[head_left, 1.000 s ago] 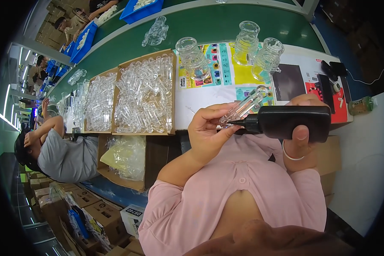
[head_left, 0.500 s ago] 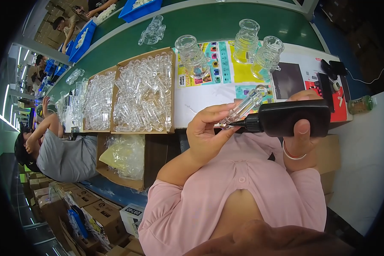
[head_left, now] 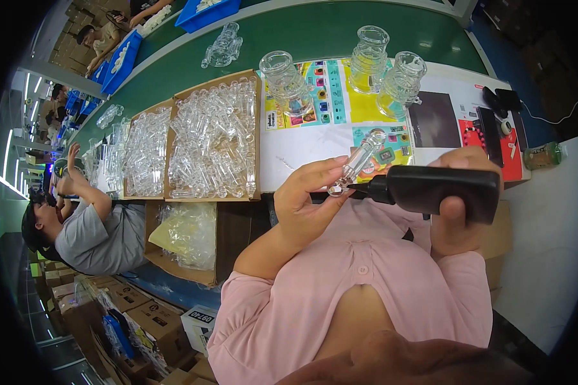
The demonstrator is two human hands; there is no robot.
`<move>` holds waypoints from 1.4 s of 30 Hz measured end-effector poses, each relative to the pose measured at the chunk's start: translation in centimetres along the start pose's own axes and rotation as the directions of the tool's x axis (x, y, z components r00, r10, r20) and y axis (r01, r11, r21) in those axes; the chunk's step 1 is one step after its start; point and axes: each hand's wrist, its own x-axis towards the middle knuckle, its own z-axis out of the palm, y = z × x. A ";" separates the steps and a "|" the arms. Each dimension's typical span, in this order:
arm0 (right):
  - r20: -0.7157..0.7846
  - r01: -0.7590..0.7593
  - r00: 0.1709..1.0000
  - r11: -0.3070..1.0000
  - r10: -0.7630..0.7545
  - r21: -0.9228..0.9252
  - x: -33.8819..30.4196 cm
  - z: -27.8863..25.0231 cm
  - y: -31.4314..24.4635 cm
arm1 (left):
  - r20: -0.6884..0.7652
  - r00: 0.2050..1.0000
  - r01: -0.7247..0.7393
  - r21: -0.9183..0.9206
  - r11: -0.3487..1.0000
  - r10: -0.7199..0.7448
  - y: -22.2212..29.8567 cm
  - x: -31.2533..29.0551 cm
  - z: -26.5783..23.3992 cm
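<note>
Held grips: the right hand [head_left: 455, 231] is closed around a black squeeze bottle [head_left: 443, 186], thumb underneath; the left hand [head_left: 304, 197] pinches a clear tube [head_left: 362, 158] between thumb and fingers. Remaining elements follow in descending size. Green table [head_left: 302, 32]: spans the upper field. White board [head_left: 302, 147]: lies on its near side, beyond both hands. Two open cardboard trays [head_left: 258, 128]: side by side left of the board, filled with clear tubes. Printed sheet [head_left: 331, 90]: multicoloured, on the board. Three clear vessels [head_left: 286, 83]: upright, one at the left and two close together farther right. Squeeze bottle: roughly level, nozzle pointing left. Pinched tube: tilted, its upper end leaning right and away from the body, in front of the board. Nozzle [head_left: 377, 188]: tip at the tube's lower end; contact cannot be determined.
</note>
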 end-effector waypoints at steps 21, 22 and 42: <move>-0.074 0.422 0.906 0.901 -0.417 0.097 -1.5 0.9 0.7 | 0.202 0.925 0.380 -0.496 0.781 -0.322 1.0 -0.1 -0.3; -0.065 0.418 0.908 0.903 -0.413 0.103 -1.6 0.9 0.8 | 0.201 0.925 0.380 -0.495 0.781 -0.322 1.0 -0.1 -0.4; 0.133 0.710 0.695 0.704 -0.706 0.028 -1.5 1.4 1.7 | 0.120 0.948 0.318 -0.412 0.854 -0.295 0.4 -0.4 -0.4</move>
